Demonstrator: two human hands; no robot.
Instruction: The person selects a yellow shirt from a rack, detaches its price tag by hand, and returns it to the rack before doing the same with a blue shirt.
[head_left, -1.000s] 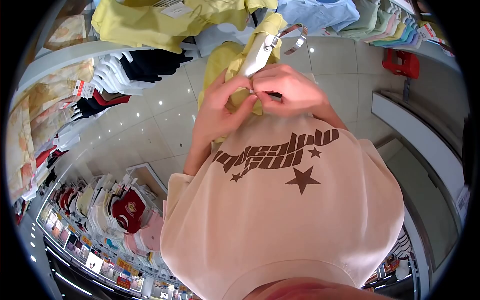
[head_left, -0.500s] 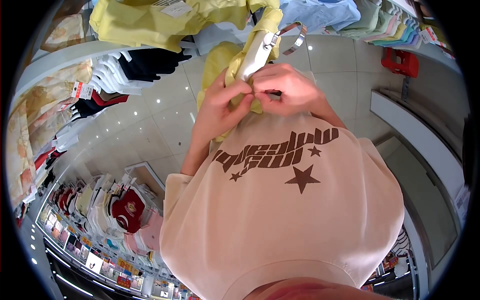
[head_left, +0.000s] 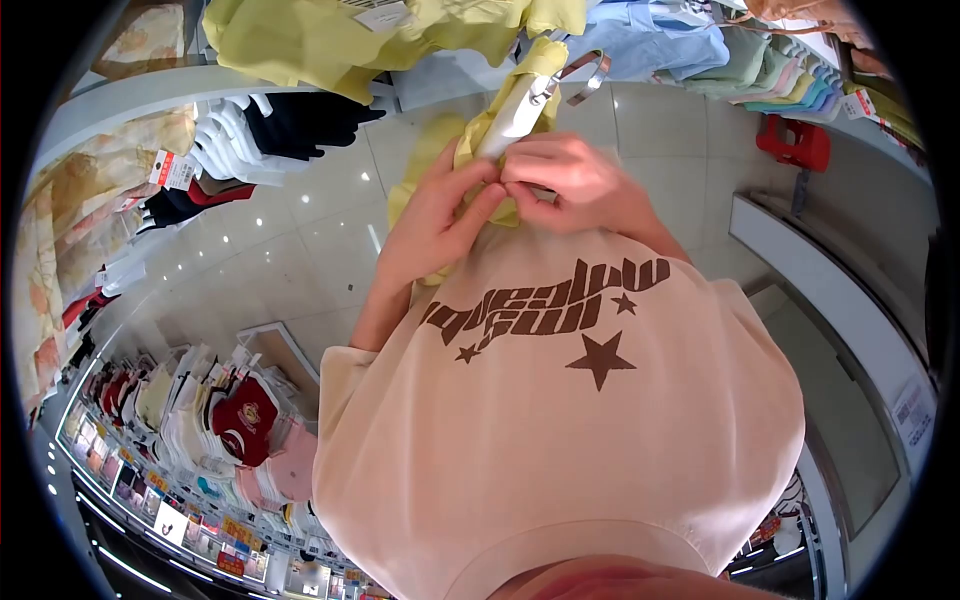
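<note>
A yellow garment (head_left: 545, 58) hangs on a white hanger (head_left: 515, 118) with a curved metal hook (head_left: 598, 78). My left hand (head_left: 442, 215) is closed, its fingers and thumb pinching the yellow cloth at the hanger's near end. Pressed up beside it, my right hand (head_left: 565, 180) is also closed, with thumb and fingertips together at the same spot. The exact bit of cloth between the fingertips is hidden. More of the yellow fabric hangs below and behind my left hand.
Another yellow garment (head_left: 300, 45) and a light blue garment (head_left: 650, 40) lie along the display at the top. Dark and white clothes (head_left: 310, 125) hang at left. A red stool (head_left: 793, 143) stands at right. A clothes rack (head_left: 245, 420) is lower left, on a tiled floor (head_left: 300, 240).
The view has shifted slightly. Both hands stay together at the yellow garment, with the hanger tilted a little more to the right; the fingers look almost unchanged.
</note>
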